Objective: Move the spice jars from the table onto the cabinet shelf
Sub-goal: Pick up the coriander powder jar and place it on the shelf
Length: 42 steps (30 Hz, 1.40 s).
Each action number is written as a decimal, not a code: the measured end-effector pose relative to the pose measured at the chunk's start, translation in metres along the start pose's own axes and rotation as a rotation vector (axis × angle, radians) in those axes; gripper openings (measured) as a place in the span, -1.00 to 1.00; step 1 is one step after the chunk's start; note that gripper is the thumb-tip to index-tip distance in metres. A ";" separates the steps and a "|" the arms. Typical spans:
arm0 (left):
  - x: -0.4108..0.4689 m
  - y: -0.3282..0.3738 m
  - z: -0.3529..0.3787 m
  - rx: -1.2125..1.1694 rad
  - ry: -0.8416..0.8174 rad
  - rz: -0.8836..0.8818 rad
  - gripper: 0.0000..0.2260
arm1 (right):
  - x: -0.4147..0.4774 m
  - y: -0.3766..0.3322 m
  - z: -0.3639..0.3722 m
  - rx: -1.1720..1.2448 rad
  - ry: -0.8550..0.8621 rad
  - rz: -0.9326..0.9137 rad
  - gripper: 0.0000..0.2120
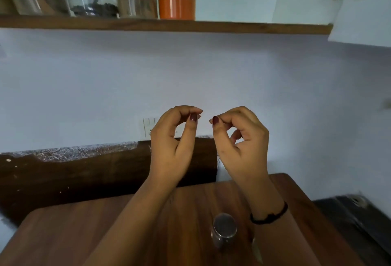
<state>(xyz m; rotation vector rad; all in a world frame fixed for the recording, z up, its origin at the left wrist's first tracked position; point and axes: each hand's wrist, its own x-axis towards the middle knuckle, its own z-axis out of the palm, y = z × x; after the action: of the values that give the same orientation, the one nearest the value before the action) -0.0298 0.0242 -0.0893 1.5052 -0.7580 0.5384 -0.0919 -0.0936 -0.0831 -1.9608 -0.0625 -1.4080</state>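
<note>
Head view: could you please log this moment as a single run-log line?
left hand: empty, raised | right hand: empty, raised | shelf: four jars | table: one jar left

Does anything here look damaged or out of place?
Yes. The wall's paint edge above the dark wooden board is ragged and chipped. One jar remains on the table; four others stand neatly on the shelf. Nothing is spilled.

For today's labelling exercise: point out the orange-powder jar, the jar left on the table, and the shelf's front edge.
orange-powder jar [176,5], head view, on its orange contents.
jar on the table [224,226], head view, on its dark lid.
shelf [243,26], head view, on its bare wooden front edge.
</note>
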 end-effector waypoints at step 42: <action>-0.222 -0.058 0.054 -0.159 -0.537 -0.301 -0.81 | -0.198 0.049 -0.108 -0.108 -0.218 0.395 -0.87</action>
<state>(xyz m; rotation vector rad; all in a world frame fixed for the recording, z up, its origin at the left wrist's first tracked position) -0.1421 -0.0002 -0.2953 1.5923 -0.9347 -0.1614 -0.2385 -0.1216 -0.2594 -2.0690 0.2917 -0.9574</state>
